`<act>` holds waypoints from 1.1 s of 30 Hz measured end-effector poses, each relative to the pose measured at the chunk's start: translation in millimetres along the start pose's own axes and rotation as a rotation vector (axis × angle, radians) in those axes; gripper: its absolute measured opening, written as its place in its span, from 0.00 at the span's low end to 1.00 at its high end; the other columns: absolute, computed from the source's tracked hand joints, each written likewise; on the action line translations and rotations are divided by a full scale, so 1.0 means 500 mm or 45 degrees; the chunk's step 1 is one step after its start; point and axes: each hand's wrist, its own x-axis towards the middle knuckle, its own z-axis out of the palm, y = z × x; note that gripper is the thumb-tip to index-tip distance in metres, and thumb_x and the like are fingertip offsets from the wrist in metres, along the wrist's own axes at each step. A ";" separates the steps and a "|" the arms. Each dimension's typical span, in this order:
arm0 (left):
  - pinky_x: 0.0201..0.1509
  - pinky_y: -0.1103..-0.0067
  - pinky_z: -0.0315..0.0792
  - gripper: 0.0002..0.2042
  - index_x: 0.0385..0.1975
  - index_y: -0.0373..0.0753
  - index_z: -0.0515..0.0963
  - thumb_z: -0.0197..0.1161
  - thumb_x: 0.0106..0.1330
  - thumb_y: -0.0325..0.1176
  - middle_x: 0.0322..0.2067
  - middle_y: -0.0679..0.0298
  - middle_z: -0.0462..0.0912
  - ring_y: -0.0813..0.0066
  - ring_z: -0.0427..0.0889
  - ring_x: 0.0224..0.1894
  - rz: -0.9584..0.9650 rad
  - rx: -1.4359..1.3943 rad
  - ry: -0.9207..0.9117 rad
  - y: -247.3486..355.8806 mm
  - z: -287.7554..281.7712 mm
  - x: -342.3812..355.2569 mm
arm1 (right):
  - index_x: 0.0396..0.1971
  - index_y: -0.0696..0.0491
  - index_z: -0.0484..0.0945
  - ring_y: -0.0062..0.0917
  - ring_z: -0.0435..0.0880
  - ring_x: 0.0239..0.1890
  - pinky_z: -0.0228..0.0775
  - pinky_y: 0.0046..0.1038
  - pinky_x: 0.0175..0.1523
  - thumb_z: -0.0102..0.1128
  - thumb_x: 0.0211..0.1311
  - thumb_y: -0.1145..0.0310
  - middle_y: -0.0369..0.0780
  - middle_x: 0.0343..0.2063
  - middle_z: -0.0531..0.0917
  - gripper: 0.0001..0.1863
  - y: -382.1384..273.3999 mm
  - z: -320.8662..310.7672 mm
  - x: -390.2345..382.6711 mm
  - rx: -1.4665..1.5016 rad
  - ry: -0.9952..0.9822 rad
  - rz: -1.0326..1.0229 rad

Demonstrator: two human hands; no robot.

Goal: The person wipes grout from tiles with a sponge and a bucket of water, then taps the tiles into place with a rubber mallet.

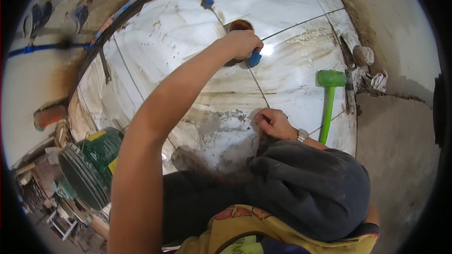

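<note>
Blue sponge [254, 58] sits gripped under the curled fingers of the left hand [242, 43], pressed on the marble tile [292, 75] just beside a round floor opening [239, 24]. Right hand [273, 123] rests on the tile with fingers bent, well apart from the sponge. A green bucket [89, 167] lies tipped at left, its contents hidden.

open tile [179, 33] left | green mallet [329, 99] blocks right | bucket [89, 164] near-left

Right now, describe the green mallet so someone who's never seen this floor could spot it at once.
Start at the white marble-look tiled floor and go to its right edge, where the tiles meet bare grey cement. The green mallet lies there, head away from the person, past the right hand. It is the only bright green thing among the grey, muddy tools beside it.
</note>
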 end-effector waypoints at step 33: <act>0.50 0.69 0.76 0.05 0.34 0.33 0.82 0.60 0.62 0.23 0.34 0.59 0.86 0.65 0.84 0.41 -0.821 -0.320 0.093 -0.055 -0.281 -0.991 | 0.39 0.59 0.84 0.16 0.76 0.26 0.69 0.24 0.33 0.59 0.68 0.70 0.36 0.23 0.82 0.09 0.032 0.028 0.001 -0.091 0.089 0.114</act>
